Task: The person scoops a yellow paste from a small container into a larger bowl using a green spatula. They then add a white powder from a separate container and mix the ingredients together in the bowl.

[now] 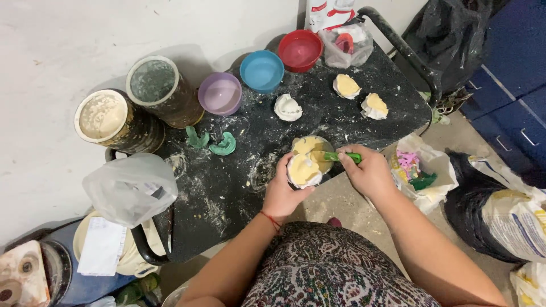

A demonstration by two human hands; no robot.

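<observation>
Left hand (282, 190): fingers curled around a white mould filled with yellow paste (303, 169), gripped from below and from the side, held just above the near edge of the black table (227, 193). Right hand (369, 172): clenched on the green handle of a spatula (343, 156), thumb on top, the blade end reaching left into a small mixing bowl of yellow paste (310, 146) directly behind the mould and touching it. On the table, far side: two filled moulds (346, 86) (375, 106), well apart from the hands; one white cast (288, 107); two green trays (197, 138) (223, 144). Along the wall: purple bowl (220, 93), blue bowl (261, 71), red bowl (300, 50), two powder-crusted tins (161, 90) (115, 120). Left edge: crumpled plastic bag (130, 188).
</observation>
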